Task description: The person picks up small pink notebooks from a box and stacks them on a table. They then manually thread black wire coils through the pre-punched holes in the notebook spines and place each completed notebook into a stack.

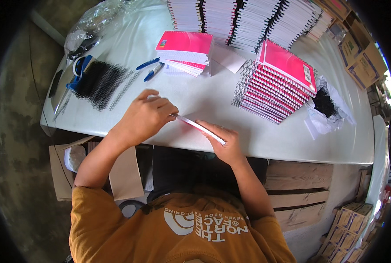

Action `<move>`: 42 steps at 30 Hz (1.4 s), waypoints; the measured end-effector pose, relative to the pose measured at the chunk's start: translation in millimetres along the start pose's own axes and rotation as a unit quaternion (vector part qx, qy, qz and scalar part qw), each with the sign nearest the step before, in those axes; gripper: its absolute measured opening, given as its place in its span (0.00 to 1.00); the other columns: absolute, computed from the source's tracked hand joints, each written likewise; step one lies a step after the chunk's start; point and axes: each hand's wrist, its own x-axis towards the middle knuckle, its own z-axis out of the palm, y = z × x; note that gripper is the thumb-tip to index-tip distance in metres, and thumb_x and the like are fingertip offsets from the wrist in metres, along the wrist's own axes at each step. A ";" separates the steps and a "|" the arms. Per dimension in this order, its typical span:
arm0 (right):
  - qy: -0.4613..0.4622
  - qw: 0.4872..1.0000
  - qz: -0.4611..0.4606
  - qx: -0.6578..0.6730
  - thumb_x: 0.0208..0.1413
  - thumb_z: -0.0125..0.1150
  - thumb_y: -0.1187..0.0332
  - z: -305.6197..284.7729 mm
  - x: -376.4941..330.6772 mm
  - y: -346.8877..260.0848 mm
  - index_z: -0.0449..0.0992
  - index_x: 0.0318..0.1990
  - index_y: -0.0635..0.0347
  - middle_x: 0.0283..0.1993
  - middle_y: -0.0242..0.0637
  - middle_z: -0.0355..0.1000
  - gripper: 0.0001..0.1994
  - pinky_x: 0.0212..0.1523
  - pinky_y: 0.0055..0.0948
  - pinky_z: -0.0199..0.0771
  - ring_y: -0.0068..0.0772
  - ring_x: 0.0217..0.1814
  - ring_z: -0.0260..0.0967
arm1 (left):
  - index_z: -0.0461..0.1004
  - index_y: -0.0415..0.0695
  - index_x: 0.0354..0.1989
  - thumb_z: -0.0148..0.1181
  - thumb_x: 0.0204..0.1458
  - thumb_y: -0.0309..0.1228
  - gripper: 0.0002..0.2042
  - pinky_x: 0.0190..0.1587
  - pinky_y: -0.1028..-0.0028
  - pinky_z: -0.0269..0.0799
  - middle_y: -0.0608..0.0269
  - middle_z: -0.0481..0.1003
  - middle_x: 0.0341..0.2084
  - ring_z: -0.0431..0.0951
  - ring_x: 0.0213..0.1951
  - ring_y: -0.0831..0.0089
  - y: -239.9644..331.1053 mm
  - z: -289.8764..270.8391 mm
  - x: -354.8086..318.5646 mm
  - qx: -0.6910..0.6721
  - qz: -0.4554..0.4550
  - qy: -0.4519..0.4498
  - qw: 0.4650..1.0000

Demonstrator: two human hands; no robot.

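My right hand [225,141] grips a thin pink notebook [202,127], held nearly edge-on above the table's near edge. At the notebook's far left end, my left hand [149,115] is closed, its fingertips against the corner. What those fingers pinch is too small to make out. Beyond my left hand lies a bundle of black spiral coils [100,83]. A stack of pink unbound notebooks [184,44] sits farther back. To the right rises a tall pile of spiral-bound pink notebooks [276,87].
Blue pliers [75,81] and a blue pen [151,72] lie on the white table [186,94]. Thick rows of bound pages [248,22] line the back. A plastic bag of black coils [325,103] is at right. Cardboard boxes [360,52] stand beyond; an open carton [124,173] is below left.
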 end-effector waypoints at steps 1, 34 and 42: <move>-0.007 1.000 -0.002 0.005 0.50 0.59 0.80 -0.4 1.7 -0.4 0.75 0.49 0.58 0.45 0.43 0.75 0.17 0.41 0.28 0.75 0.38 0.42 0.76 | 0.69 0.45 0.51 0.68 0.39 0.35 0.27 0.59 0.59 0.53 0.59 0.69 0.50 0.65 0.56 0.65 -1.6 -9.4 3.5 -0.009 -0.024 -0.106 0.994; 0.002 0.998 -0.055 -0.027 0.48 0.58 0.81 27.2 -14.1 -0.6 0.71 0.52 0.60 0.47 0.44 0.73 0.20 0.43 0.34 0.75 0.43 0.44 0.74 | 0.45 0.37 0.65 0.52 0.37 0.69 0.55 0.57 0.35 0.38 0.22 0.44 0.60 0.44 0.60 0.23 29.6 161.3 -10.6 -0.081 0.111 0.394 0.909; -0.015 0.995 -0.083 -0.056 0.47 0.60 0.76 30.3 -18.5 5.7 0.71 0.51 0.60 0.43 0.46 0.74 0.20 0.39 0.36 0.76 0.45 0.41 0.75 | 0.37 0.27 0.63 0.48 0.35 0.73 0.62 0.56 0.34 0.42 0.19 0.48 0.56 0.50 0.59 0.29 37.1 141.0 -16.6 0.057 0.067 0.350 0.932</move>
